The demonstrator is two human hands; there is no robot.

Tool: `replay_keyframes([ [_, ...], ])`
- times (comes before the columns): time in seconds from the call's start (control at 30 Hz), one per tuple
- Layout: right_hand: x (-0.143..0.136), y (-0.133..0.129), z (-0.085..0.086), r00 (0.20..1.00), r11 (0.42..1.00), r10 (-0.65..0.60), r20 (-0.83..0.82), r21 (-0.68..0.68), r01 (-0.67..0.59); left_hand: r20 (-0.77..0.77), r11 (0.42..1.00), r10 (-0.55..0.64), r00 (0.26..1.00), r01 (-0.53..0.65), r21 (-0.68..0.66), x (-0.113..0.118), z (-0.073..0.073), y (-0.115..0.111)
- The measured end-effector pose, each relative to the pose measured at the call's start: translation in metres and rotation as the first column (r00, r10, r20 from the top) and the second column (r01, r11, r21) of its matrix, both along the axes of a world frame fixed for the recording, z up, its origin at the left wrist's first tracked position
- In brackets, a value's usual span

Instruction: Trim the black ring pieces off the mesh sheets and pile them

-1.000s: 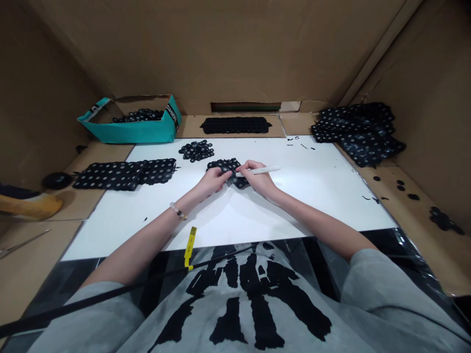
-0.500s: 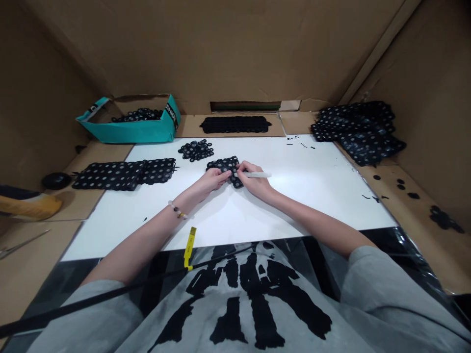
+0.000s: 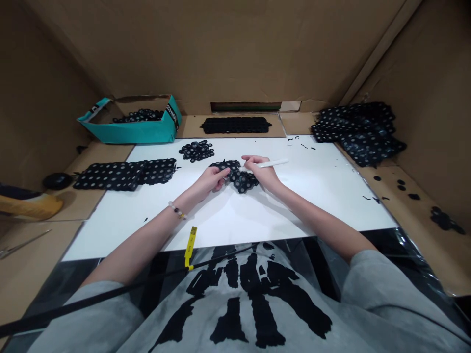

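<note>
A black sheet dotted with pale round spots (image 3: 242, 181) is bent between my hands above the white board (image 3: 235, 220). My left hand (image 3: 212, 179) pinches its left part between thumb and fingers. My right hand (image 3: 263, 171) is closed around a white pen-shaped tool (image 3: 274, 163), whose tip points left at the sheet. Whether that tip touches the sheet I cannot tell. Just behind and to the left lies a small pile of black rings with pale centres (image 3: 196, 150).
A teal box (image 3: 128, 132) holding similar black pieces stands back left. Dotted black sheets (image 3: 125, 175) lie at left, with more sheets (image 3: 358, 130) heaped back right. A black stack (image 3: 236, 125) lies by the slot in the cardboard wall. Scissors (image 3: 25, 244) rest far left.
My right hand has shifted slightly right, and the pen-shaped tool now tilts up to the right. The sheet's right part has swung out toward the right and toward me.
</note>
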State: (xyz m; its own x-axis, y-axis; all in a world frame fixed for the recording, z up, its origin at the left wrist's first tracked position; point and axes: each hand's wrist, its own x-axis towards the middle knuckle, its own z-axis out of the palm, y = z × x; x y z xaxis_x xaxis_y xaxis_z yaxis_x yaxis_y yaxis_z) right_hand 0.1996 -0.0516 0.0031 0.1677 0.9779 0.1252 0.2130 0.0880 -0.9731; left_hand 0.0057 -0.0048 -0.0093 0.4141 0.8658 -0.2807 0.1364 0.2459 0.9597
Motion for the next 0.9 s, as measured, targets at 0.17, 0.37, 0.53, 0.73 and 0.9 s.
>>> replay_keyframes([
  [0.17, -0.009, -0.004, -0.003, 0.999, 0.999, 0.039, 0.008, 0.017, -0.039, 0.023, 1.0, -0.01, 1.0, 0.011, -0.03, 0.001, 0.003, -0.005],
  [0.37, -0.01, -0.005, -0.004, 0.999, 0.999, 0.039, 0.013, 0.037, -0.039, 0.027, 0.999, -0.006, 1.0, 0.006, -0.037, 0.003, 0.005, -0.005],
  [0.53, -0.011, -0.006, -0.008, 0.996, 0.997, 0.027, 0.084, 0.066, -0.033, 0.041, 0.999, 0.004, 0.999, -0.003, -0.036, 0.003, 0.003, -0.006],
  [0.73, -0.017, -0.011, -0.011, 0.917, 0.991, 0.003, 0.4, 0.123, -0.057, 0.022, 0.999, -0.048, 0.999, 0.048, -0.009, 0.002, 0.006, -0.008],
  [0.9, -0.013, -0.009, -0.012, 0.931, 0.988, 0.064, 0.36, 0.106, -0.109, -0.015, 0.993, -0.12, 0.993, 0.12, -0.004, -0.001, 0.009, -0.006],
])
